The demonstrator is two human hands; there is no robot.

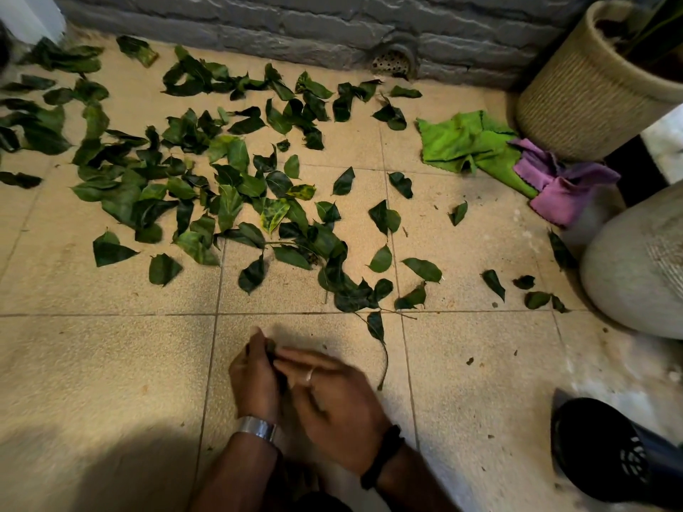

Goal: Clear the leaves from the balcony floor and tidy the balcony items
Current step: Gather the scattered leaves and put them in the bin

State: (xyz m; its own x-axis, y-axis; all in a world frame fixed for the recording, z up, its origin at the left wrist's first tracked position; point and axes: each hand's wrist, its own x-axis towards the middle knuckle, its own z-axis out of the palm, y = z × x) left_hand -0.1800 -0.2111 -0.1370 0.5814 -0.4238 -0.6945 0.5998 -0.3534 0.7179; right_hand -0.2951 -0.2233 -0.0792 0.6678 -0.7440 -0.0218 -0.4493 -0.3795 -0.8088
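Many dark green leaves (pixel 207 186) lie scattered over the beige tiled balcony floor (pixel 111 364), thickest at the left and middle. My two hands meet low in the middle of the view. My left hand (pixel 255 378) curls round a dark leaf (pixel 272 349) that shows between the hands. My right hand (pixel 332 397) reaches across with fairly straight fingers that touch that leaf. A thin twig with a leaf (pixel 376 327) lies just right of my hands. A green cloth (pixel 465 142) and a purple cloth (pixel 561 190) lie crumpled at the right.
A woven planter (pixel 576 94) stands in the back right corner, a grey rounded pot (pixel 635 267) in front of it. A black perforated object (pixel 598 445) sits at the bottom right. The grey stone wall (pixel 295 27) with a drain opening (pixel 393 62) bounds the far side.
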